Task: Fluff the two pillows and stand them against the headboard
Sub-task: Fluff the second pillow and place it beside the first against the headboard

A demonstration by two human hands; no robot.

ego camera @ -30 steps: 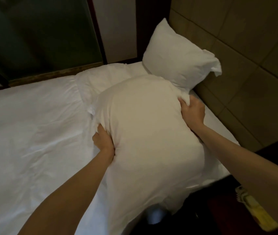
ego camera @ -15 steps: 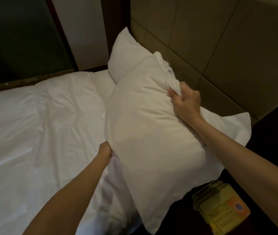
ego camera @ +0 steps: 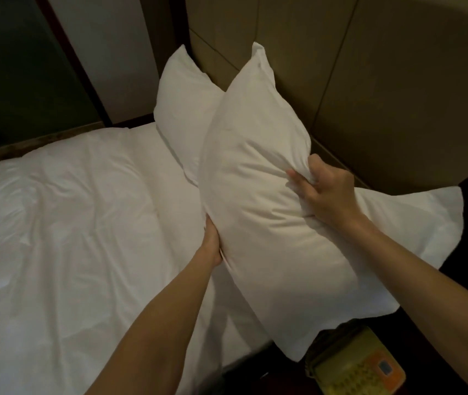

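A white near pillow (ego camera: 267,212) is tilted up on its long edge beside the padded tan headboard (ego camera: 384,89). My right hand (ego camera: 322,195) pinches a fold of its cover on the headboard side. Against the pillow's lower left edge, my left hand (ego camera: 212,243) grips, its fingers partly hidden behind the fabric. A second white far pillow (ego camera: 182,106) stands upright against the headboard, just behind the near pillow and partly covered by it.
The bed (ego camera: 70,223) has a rumpled white duvet spreading left. A yellow telephone (ego camera: 361,369) sits on a dark nightstand below the near pillow's lower corner. A dark window and wall (ego camera: 21,75) close off the far side.
The near pillow has been lifted from lying across the bed and swung up toward the headboard. Both hands moved with it, and the view has turned right.
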